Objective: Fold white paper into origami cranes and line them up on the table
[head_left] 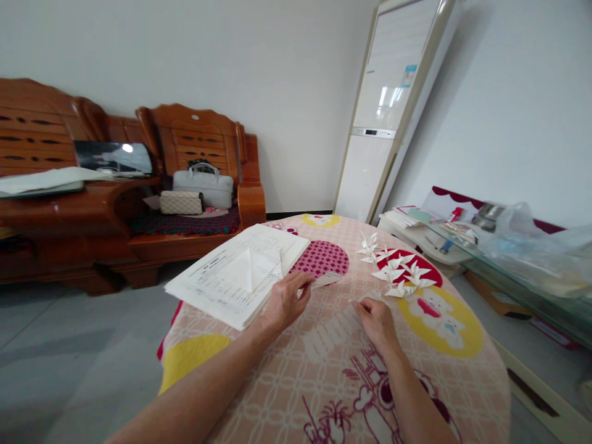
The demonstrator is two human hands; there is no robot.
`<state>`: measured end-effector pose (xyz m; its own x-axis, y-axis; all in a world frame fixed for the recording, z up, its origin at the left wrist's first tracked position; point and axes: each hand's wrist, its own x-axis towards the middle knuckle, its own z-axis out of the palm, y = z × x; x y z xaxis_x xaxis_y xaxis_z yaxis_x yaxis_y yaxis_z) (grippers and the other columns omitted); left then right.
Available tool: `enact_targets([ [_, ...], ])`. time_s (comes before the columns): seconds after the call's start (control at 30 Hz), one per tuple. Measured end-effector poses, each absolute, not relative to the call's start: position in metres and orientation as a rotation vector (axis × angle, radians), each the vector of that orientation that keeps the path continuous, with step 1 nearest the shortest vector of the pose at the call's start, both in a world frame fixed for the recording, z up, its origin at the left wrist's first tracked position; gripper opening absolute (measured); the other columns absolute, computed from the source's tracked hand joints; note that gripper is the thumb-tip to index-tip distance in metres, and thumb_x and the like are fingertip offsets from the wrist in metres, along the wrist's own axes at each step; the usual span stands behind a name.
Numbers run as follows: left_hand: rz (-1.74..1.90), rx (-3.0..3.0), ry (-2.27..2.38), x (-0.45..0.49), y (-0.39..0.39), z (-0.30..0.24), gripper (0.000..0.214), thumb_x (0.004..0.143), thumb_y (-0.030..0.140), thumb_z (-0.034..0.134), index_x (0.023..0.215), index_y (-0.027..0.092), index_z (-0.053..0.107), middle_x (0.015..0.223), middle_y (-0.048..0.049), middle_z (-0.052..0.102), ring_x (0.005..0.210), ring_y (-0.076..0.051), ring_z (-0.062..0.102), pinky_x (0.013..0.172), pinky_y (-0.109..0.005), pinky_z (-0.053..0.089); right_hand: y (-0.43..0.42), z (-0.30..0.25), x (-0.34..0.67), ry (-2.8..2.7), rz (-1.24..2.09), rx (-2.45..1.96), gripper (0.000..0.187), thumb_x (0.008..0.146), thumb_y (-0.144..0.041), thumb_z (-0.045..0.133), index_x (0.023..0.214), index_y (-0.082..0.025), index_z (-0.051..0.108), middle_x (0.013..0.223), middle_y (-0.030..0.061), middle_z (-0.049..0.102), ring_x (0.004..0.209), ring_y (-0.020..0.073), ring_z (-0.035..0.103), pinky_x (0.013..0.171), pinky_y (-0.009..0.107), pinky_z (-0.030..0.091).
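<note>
My left hand [287, 300] is closed beside the stack of papers, its fingertips pinching the near end of a small piece of folded paper [329, 279] with print on it. My right hand [375, 317] is closed in a pinch above the tablecloth; a tiny white bit shows at its fingertips, too small to name. Several white folded paper cranes [401, 271] sit grouped beyond my right hand. On the stack of printed papers [210, 277] to the left lies a white folded paper square [250, 269].
A round table with a patterned pink tablecloth [282, 382] is before me. Wooden chairs [194, 132] with a grey bag [210, 188] stand behind at left. A glass-topped stand [513, 271] with plastic bags and papers is on the right, near a tall white air conditioner [370, 160].
</note>
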<state>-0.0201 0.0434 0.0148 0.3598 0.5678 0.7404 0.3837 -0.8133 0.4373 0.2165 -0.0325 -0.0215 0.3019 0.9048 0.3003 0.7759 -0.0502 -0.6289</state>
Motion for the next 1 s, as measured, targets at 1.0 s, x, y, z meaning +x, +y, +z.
enact_targets([
  [1.0, 0.995, 1.124, 0.625, -0.015, 0.041, 0.027, 0.024, 0.069, 0.03, 0.074, 0.081, 0.015, 0.06, 0.065, 0.0032, 0.057, 0.053, -0.006, 0.047, 0.05, -0.018, 0.032, -0.04, -0.009, 0.207, -0.994, 0.659, -1.47, 0.051, 0.086, -0.062, 0.047, 0.076, -0.016, 0.067, 0.065, 0.0069, 0.069, 0.056, 0.0199, 0.061, 0.049, 0.027, 0.044],
])
